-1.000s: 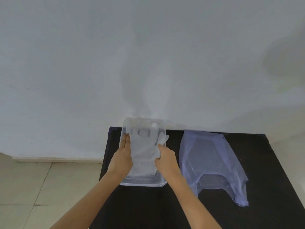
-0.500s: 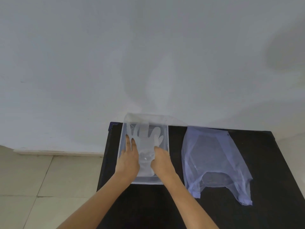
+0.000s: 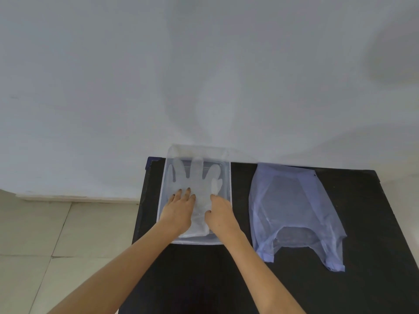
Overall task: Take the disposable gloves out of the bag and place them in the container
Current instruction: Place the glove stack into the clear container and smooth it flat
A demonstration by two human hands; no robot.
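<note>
A white wall filled the upper frame, with a black counter across the lower right and a pale blue bag laid flat and slack at centre right, apart from the clear container at lower centre. The translucent disposable gloves were spread flat inside the container, fingers toward the wall. The left hand was pressed flat and open on them, while the right hand was rested beside it, fingers loosely curled, nothing gripped.
</note>
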